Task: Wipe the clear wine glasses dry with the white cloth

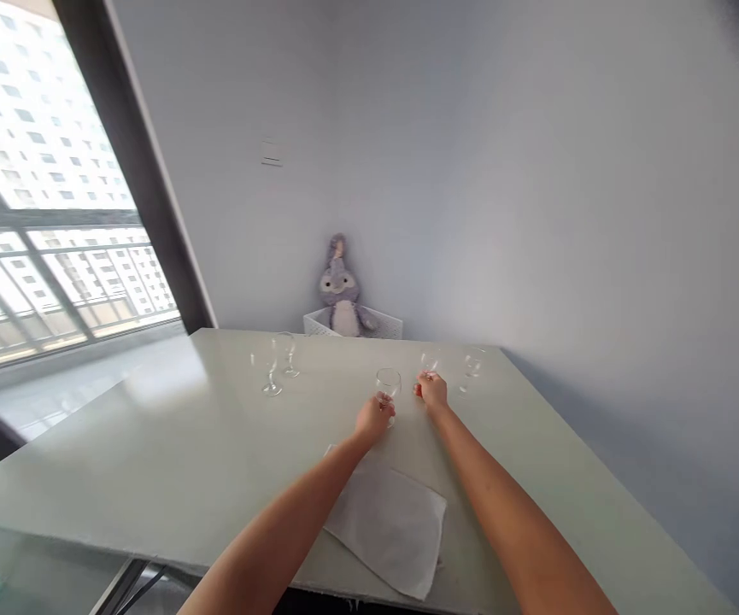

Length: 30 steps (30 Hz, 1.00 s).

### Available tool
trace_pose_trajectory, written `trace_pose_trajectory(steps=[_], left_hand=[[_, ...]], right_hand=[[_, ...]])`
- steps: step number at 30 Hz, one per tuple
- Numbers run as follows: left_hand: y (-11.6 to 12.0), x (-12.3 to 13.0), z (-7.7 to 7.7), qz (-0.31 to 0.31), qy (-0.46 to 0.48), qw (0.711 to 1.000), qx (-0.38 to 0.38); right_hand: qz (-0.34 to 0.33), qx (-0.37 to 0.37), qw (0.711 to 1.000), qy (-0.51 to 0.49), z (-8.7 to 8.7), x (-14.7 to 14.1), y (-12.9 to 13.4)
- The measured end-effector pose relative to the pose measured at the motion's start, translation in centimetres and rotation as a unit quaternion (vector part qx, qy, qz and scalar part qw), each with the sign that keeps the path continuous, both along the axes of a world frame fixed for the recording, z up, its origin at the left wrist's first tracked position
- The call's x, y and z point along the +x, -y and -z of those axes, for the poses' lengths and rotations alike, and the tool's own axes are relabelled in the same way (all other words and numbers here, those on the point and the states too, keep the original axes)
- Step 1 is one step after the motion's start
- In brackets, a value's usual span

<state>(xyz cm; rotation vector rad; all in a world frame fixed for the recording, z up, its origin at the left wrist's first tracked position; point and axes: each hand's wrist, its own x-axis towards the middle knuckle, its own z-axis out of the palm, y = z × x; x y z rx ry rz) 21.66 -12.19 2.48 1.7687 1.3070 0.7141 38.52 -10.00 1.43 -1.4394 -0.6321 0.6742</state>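
Observation:
My left hand point(375, 419) is closed round the stem of a clear wine glass point(388, 381), which stands upright near the middle of the table. Farther back and to the right, my right hand point(431, 389) grips the lower part of another clear glass point(431, 360). To the right of that hand is a further faint, see-through glass point(472, 364). Two stemmed glasses stand at the left, one nearer point(272, 376) and one just behind it point(290, 357). A folded white cloth point(387, 525) lies flat between my forearms.
The pale table point(215, 461) reaches back to the wall corner. Behind its far edge a purple plush rabbit point(342, 290) sits in a white basket point(390, 325). A window with railings is at the left, and a wall runs along the right side.

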Motion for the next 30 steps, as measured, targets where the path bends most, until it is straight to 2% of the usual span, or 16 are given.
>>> trace_pose_trajectory(steps=[4, 8, 12, 15, 19, 24, 30], left_hand=[[-1.6, -5.7, 0.1, -0.058, -0.003, 0.998, 0.016], [-3.6, -11.9, 0.1, -0.142, 0.000, 0.989, 0.031], [-5.2, -16.0, 0.2, -0.217, 0.027, 0.975, 0.049], [-6.0, -17.3, 0.6, -0.258, 0.050, 0.963, 0.064], [-6.8, -17.8, 1.2, -0.288, 0.073, 0.952, 0.076], [-7.7, -18.1, 1.7, -0.293, 0.083, 0.950, 0.075], [-8.2, -18.0, 1.9, -0.300, 0.084, 0.948, 0.062]], right_hand=[[-0.078, -0.003, 0.997, 0.013, 0.6, -4.8, -1.5], [-0.146, -0.020, 0.989, 0.020, 0.7, -11.0, -3.7], [-0.205, -0.052, 0.977, 0.036, 0.7, -17.1, -6.2], [-0.245, -0.081, 0.965, 0.049, 0.6, -20.7, -7.9], [-0.276, -0.108, 0.953, 0.062, 0.5, -23.7, -10.1], [-0.290, -0.116, 0.947, 0.069, 0.8, -25.3, -12.5], [-0.307, -0.109, 0.943, 0.069, 1.2, -25.9, -14.1]])
